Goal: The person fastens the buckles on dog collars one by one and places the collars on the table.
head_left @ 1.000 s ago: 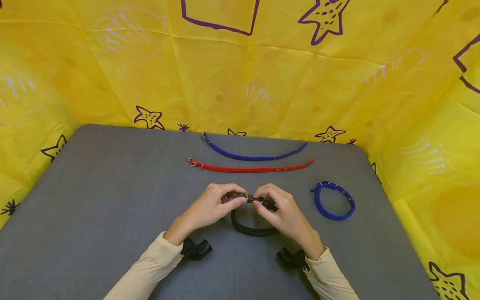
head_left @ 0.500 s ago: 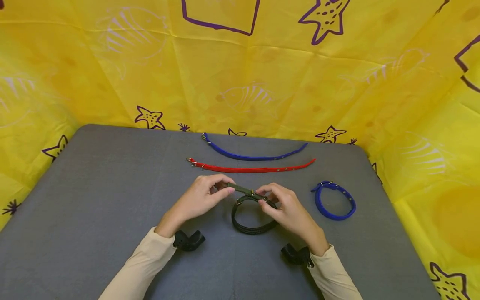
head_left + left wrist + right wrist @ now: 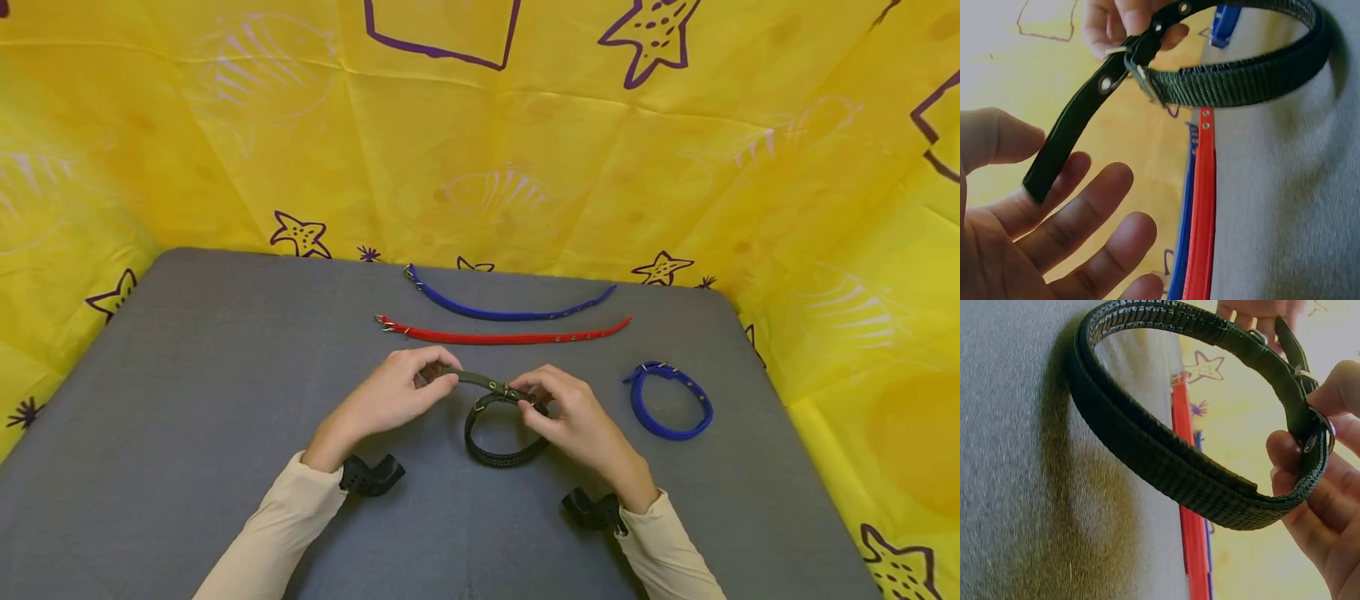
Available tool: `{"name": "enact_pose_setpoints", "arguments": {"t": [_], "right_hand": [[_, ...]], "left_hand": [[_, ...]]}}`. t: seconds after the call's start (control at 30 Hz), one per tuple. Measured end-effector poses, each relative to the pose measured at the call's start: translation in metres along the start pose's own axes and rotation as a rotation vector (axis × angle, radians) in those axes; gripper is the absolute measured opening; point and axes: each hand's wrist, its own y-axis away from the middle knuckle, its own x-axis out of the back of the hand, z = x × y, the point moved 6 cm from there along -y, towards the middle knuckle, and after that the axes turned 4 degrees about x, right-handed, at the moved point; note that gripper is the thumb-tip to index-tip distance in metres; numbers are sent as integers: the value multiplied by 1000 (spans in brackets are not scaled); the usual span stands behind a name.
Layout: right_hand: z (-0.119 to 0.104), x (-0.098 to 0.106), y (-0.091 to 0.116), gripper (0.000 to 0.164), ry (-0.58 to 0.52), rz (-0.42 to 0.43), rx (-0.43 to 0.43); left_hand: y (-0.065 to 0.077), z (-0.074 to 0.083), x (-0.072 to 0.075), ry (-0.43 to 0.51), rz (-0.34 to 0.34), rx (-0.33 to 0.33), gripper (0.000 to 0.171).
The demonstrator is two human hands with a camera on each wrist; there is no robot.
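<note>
A dark green pet collar (image 3: 498, 459) is curved into a loop in front of me, its strap end run through the metal buckle (image 3: 1141, 81). My left hand (image 3: 390, 393) pinches the free strap tip (image 3: 1054, 159) between thumb and index finger, the other fingers spread. At the buckle side, my right hand (image 3: 566, 410) grips the collar with thumb and fingers around the band. The right wrist view shows the loop standing on its edge, its ribbed band (image 3: 1166, 472) toward the camera. An eyelet (image 3: 1106, 84) lies on the free strap just past the buckle.
Beyond the hands, a red collar (image 3: 487, 338) and a blue collar (image 3: 495, 316) lie stretched out on the grey table (image 3: 225, 350). A second blue collar (image 3: 670, 433), buckled into a ring, lies to the right. A yellow printed cloth (image 3: 420, 125) surrounds the table's back and sides.
My left hand has moved left and slightly away with the strap end, drawing it out from the buckle. The right hand stays nearly in place, still holding the collar.
</note>
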Motion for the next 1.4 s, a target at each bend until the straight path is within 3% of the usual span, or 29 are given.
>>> {"name": "enact_pose_setpoints", "arguments": {"t": [0.13, 0.37, 0.7, 1.4], "right_hand": [[-6, -1, -2, 26, -13, 10, 65], [-14, -4, -3, 28, -23, 13, 114], [-19, -6, -4, 28, -35, -6, 135], [-15, -5, -3, 29, -31, -21, 103]], "left_hand": [[1, 6, -7, -22, -31, -18, 16], [1, 7, -17, -12, -144, -17, 19], [1, 10, -21, 21, -193, -1, 18], [1, 6, -30, 267, -302, -13, 18]]}}
